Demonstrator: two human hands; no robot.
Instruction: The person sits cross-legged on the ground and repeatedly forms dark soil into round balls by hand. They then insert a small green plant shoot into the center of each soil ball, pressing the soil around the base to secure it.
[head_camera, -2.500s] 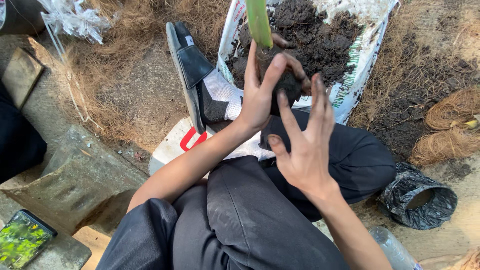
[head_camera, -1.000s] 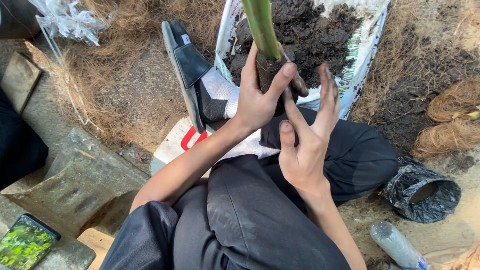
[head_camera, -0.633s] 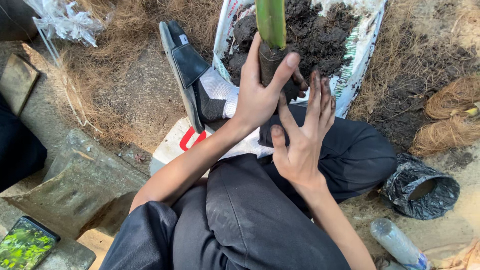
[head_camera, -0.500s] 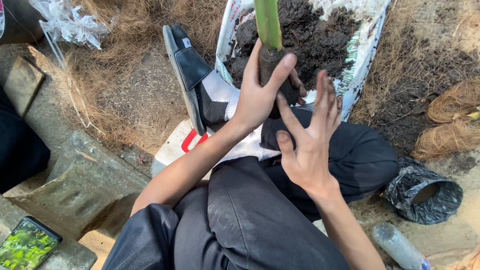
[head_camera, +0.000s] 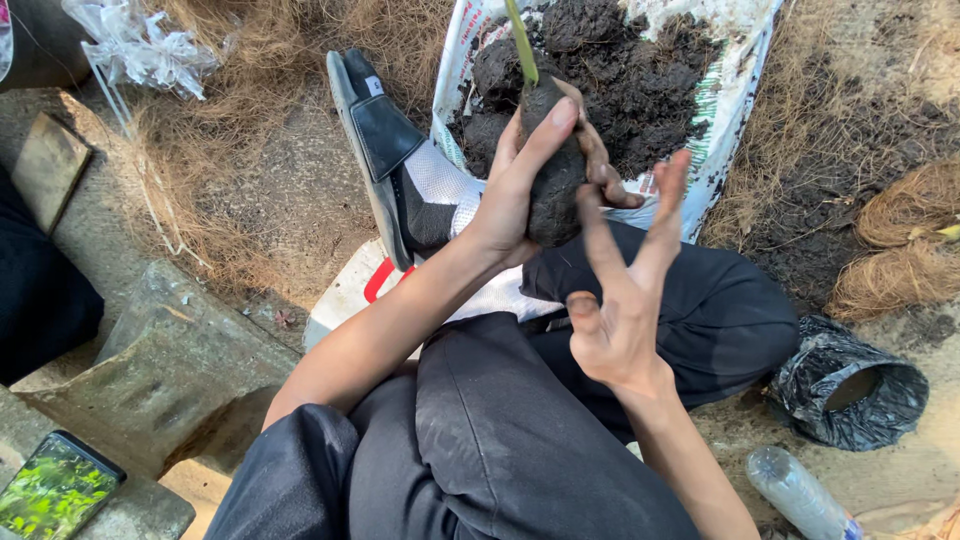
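My left hand (head_camera: 525, 175) grips a dark, packed lump of soil (head_camera: 553, 180) with a thin green stem (head_camera: 521, 45) rising from its top. It is held above my lap, in front of an opened white sack of dark soil (head_camera: 640, 70). My right hand (head_camera: 620, 290) is just below and to the right of the lump, palm toward it, fingers spread, holding nothing. I sit cross-legged in dark trousers, one foot in a white sock and black sandal (head_camera: 385, 150).
Dry coconut fibre lies on the ground at upper left (head_camera: 230, 110) and right (head_camera: 900, 240). A black plastic grow bag (head_camera: 850, 395) and a plastic bottle (head_camera: 800, 495) lie at lower right. Concrete blocks (head_camera: 160, 370) and a phone (head_camera: 55, 485) are at lower left.
The soil lump has dropped lower in view, showing the thin stem on top. My right hand has moved slightly away from it, fingers spread.
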